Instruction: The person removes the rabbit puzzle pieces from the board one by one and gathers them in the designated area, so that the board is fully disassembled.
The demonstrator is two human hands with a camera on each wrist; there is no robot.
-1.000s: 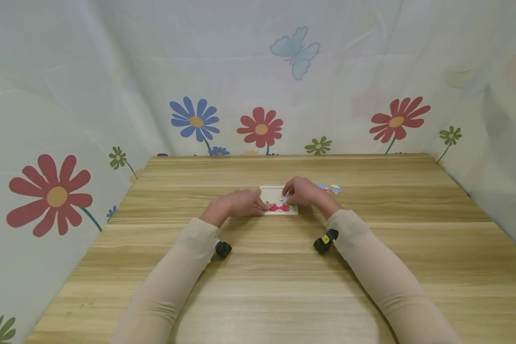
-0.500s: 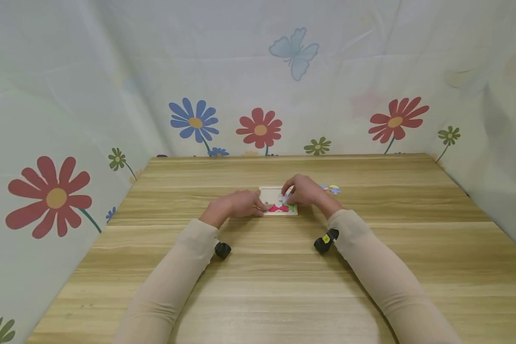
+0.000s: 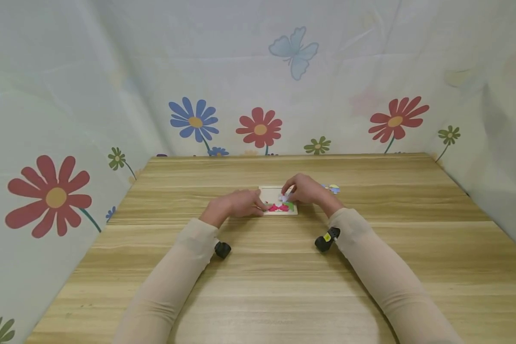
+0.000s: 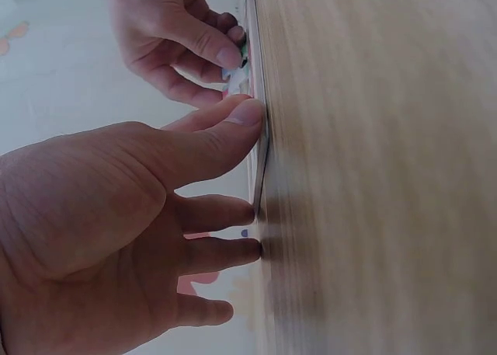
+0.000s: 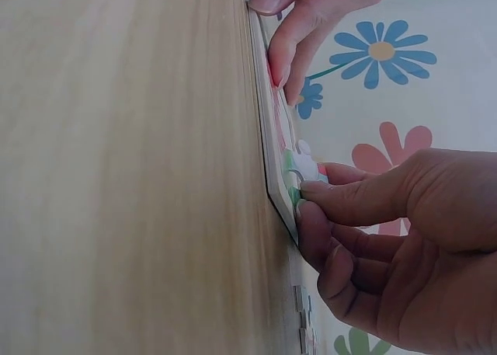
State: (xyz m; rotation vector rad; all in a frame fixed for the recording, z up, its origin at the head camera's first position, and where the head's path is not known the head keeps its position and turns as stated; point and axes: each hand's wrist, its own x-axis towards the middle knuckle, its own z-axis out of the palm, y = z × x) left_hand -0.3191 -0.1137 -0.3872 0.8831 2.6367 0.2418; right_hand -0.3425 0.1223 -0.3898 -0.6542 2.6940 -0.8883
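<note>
A shallow wooden puzzle tray [image 3: 281, 213] lies on the table, with pink-red and green jigsaw pieces [image 3: 278, 208] along its near side. At its near left corner, my left hand [image 3: 241, 203] holds the tray, thumb at the near edge and index fingertip over the pieces. My right hand [image 3: 304, 188] pinches a whitish jigsaw piece [image 5: 304, 166] between thumb and fingers, low over the tray's right part. From the left wrist view, this piece is partly hidden by the fingers. The pale bottom of the tray [image 3: 270, 194] shows at the far left.
Loose blue and yellow puzzle pieces [image 3: 332, 188] lie on the table just beyond the right wrist, partly covered by it. Wood-grain tabletop [image 3: 249, 286] spreads around the tray. Behind it hangs a flower-printed cloth [image 3: 223, 62]. Each wrist bears a small black camera [image 3: 222, 249].
My right hand has tilted and shifted very slightly away while keeping the whitish piece over the tray. The left hand stays in place on the tray.
</note>
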